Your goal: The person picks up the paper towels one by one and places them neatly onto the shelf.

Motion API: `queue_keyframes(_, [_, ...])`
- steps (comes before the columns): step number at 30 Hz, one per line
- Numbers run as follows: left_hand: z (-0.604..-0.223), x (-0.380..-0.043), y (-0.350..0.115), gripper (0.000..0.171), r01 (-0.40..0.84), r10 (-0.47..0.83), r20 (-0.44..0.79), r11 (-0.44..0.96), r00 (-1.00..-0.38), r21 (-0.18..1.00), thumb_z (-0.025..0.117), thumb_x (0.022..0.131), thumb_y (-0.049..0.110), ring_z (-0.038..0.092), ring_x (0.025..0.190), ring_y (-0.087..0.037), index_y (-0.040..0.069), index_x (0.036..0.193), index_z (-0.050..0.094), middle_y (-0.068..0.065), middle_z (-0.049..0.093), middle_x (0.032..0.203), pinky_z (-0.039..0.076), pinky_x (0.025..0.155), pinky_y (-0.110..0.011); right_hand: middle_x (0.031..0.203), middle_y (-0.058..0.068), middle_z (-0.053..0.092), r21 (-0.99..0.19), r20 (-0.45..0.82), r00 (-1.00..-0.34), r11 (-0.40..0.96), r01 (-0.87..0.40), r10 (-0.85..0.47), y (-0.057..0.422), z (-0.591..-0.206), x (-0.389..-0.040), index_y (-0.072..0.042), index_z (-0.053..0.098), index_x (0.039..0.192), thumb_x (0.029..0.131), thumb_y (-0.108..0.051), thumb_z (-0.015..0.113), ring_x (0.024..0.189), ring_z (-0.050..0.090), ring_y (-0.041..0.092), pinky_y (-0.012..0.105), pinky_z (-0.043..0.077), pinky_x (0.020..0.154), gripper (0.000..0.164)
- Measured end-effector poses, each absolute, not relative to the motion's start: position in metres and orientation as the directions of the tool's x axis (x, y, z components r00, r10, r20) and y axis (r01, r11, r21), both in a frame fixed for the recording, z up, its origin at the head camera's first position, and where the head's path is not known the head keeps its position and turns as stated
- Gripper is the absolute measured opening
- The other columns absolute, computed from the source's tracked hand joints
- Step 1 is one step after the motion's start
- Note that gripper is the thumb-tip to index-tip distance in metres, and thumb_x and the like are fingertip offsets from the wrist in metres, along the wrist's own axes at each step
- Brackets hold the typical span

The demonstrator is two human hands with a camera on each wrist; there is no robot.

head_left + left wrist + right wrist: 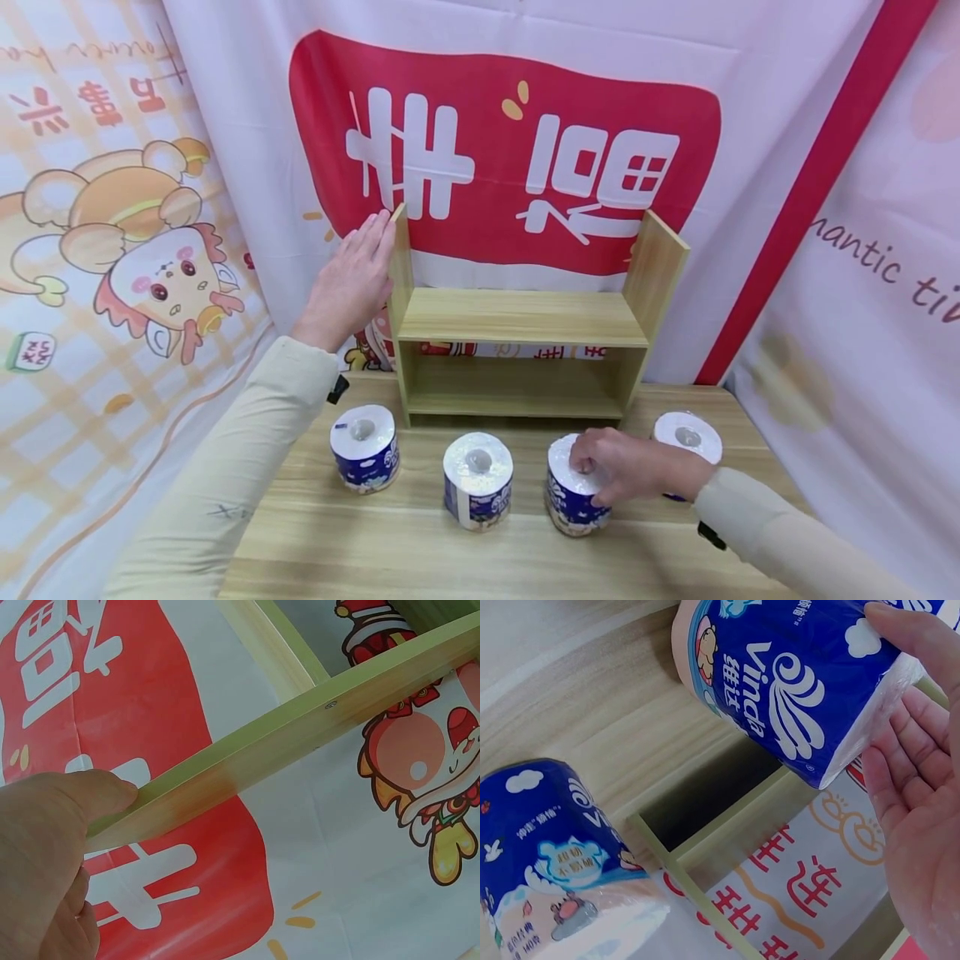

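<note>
My left hand (354,271) is at the top of the left side panel of a small wooden shelf (525,317). In the left wrist view, the thumb lies along one face of the panel (225,761), and the fingers are on the other side. My right hand (633,465) grips a blue-and-white wrapped toilet roll (564,500), second from the right in the row. The right wrist view has the thumb on that roll's printed side (802,682) and the fingers by its white end. Its core is hidden under the hand in the head view.
Two more toilet rolls stand to the left, one near the shelf's left foot (365,450) and one in the middle (477,483). Another roll (686,437) stands at the right, partly behind the right wrist. A printed cloth (495,75) hangs behind the wooden table (360,550).
</note>
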State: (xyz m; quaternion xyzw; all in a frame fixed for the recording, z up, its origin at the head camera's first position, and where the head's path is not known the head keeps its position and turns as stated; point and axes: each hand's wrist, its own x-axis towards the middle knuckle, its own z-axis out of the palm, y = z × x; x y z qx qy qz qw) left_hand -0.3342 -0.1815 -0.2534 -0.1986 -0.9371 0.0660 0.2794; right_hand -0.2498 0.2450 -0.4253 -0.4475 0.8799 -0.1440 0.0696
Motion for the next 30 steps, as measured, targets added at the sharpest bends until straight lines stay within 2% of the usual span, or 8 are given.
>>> queue_keyframes(12, [-0.254, -0.334, -0.182, 0.088, 0.340, 0.402, 0.495, 0.916, -0.771, -0.214, 0.073, 0.096, 0.012, 0.023, 0.163, -0.040, -0.004, 0.165, 0.022, -0.024, 0.022, 0.175, 0.030, 0.131, -0.053, 0.100, -0.007, 0.063, -0.332, -0.050, -0.603, 0.583, -0.742, -0.796, 0.243, -0.407, -0.251, -0.012, 0.067, 0.108, 0.077, -0.012, 0.090, 0.096, 0.058, 0.005, 0.024, 0.058, 0.086, 0.038])
queue_keyframes(20, [-0.254, -0.335, -0.181, 0.089, 0.337, 0.410, 0.494, 0.912, -0.767, -0.235, 0.075, 0.094, 0.013, 0.024, 0.163, -0.040, -0.004, 0.165, 0.023, -0.024, 0.022, 0.174, 0.031, 0.130, -0.052, 0.098, -0.006, 0.063, -0.312, -0.006, -0.578, 0.551, -0.774, -0.816, 0.242, -0.392, -0.250, -0.011, 0.067, 0.107, 0.076, -0.010, 0.090, 0.094, 0.058, 0.006, 0.024, 0.058, 0.084, 0.038])
queue_keyframes(30, [-0.254, -0.334, -0.180, 0.091, 0.335, 0.411, 0.496, 0.911, -0.765, -0.239, 0.074, 0.095, 0.012, 0.022, 0.164, -0.039, -0.002, 0.167, 0.020, -0.022, 0.022, 0.175, 0.030, 0.131, -0.050, 0.110, -0.006, 0.065, -0.277, -0.066, -0.650, 0.640, -0.717, -0.757, 0.234, -0.371, -0.252, -0.011, 0.068, 0.119, 0.083, -0.018, 0.090, 0.104, 0.059, 0.010, 0.030, 0.062, 0.093, 0.043])
